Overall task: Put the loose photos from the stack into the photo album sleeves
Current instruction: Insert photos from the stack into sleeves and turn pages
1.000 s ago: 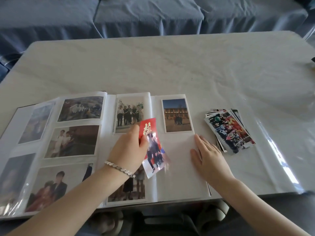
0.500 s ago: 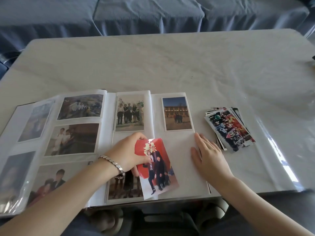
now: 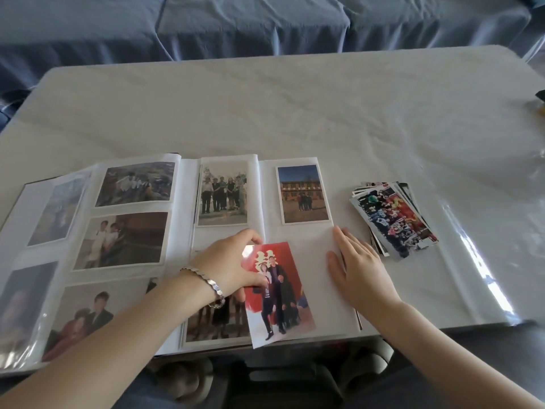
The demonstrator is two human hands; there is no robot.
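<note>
From my remote station I see the left hand [image 3: 233, 261], with a silver link bracelet [image 3: 206, 283] on its wrist, pinching the left edge of a glossy red-backed portrait photo of a standing couple [image 3: 277, 293], fingers curled over its far-left corner. That photo lies slightly tilted over the near part of the right page of the open white-paged photo album [image 3: 306, 237], its near edge overhanging the album's near edge. The right hand [image 3: 358, 270] rests flat on the same page just right of the photo, fingers straight and a little apart, holding nothing. On the far part of that page a sleeved photo of a long brick building under blue sky [image 3: 302, 194] sits upright. The loose stack of colour prints [image 3: 393, 218] lies fanned on the pale cloth-covered table [image 3: 295, 113], just right of the album and near the right hand's fingertips. A blue-covered sofa [image 3: 265, 22] runs along the far side.
</note>
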